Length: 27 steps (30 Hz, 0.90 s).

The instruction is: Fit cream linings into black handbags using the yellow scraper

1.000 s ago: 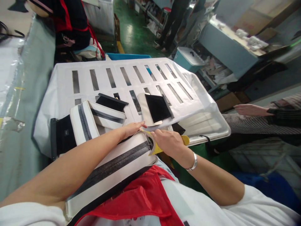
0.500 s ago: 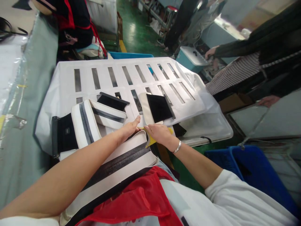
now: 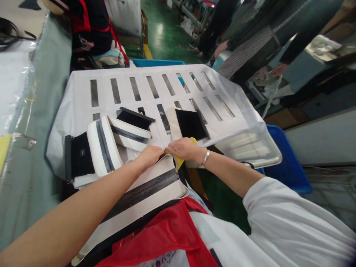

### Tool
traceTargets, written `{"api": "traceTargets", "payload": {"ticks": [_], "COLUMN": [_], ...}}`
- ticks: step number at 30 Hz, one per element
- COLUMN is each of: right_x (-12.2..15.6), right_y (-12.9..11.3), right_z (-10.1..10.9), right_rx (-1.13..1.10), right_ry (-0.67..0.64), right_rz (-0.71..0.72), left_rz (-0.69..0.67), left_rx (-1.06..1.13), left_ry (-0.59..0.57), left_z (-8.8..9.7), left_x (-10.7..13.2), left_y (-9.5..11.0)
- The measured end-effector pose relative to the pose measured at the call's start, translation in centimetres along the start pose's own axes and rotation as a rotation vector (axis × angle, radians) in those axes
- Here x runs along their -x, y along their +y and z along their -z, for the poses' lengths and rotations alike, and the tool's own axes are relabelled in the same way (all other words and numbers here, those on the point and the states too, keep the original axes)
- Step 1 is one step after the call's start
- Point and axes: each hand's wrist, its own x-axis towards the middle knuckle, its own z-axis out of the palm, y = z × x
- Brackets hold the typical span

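Note:
A white leather-like panel with a dark stripe (image 3: pixel 150 187) lies across my lap, its far end curled up. My left hand (image 3: pixel 151 154) is closed at the panel's upper edge, fingertips partly hidden. My right hand (image 3: pixel 183 149) is wrapped round a yellow curved piece (image 3: pixel 180 162) that sticks out below and above the fingers, against the panel's right end. The fingertips of both hands nearly meet. Beyond my left forearm rests a folded white striped piece (image 3: pixel 104 146) with a black end flap (image 3: pixel 81 155). Past my right hand lies a cream piece with a black panel (image 3: pixel 191 125).
A white slotted board (image 3: pixel 141 72) covers the stand before me. A plastic-covered bench (image 3: pixel 57 74) runs along the left. A blue crate (image 3: pixel 294 178) sits at the right. A person in dark clothes (image 3: pixel 258 40) stands behind the board; another person (image 3: pixel 91 29) is at upper left.
My left fingers have drawn in from spread to closed at the panel edge. My right hand has shifted slightly up with the yellow piece. The person at right has moved leftward.

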Motion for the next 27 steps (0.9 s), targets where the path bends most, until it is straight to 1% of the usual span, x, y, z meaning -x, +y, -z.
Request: {"api": "traceTargets", "payload": {"ticks": [2, 8, 12, 18, 21, 24, 27], "right_x": [0.1, 0.3, 0.3, 0.5, 0.5, 0.4, 0.3], "right_y": [0.1, 0.3, 0.3, 0.2, 0.0, 0.0, -0.2], "right_z": [-0.1, 0.0, 0.2, 0.3, 0.3, 0.4, 0.4], "right_rx": [0.001, 0.003, 0.004, 0.011, 0.016, 0.028, 0.01], "right_ry": [0.007, 0.003, -0.003, -0.03, -0.033, -0.048, -0.074], "right_rz": [0.028, 0.114, 0.141, 0.206, 0.232, 0.23, 0.202], "left_rz": [0.023, 0.219, 0.281, 0.278, 0.326, 0.34, 0.28], "left_rx": [-0.012, 0.105, 0.129, -0.07, -0.195, -0.336, -0.431], "left_ry": [-0.018, -0.007, 0.001, 0.007, 0.009, 0.085, 0.202], "left_z": [0.1, -0.5, -0.9, -1.5, -2.1, -3.0, -4.3], "left_x": [0.3, 1.2, 1.5, 2.7, 3.7, 4.6, 5.3], "left_y": [0.3, 1.2, 1.6, 2.4, 3.3, 4.1, 4.2]}}
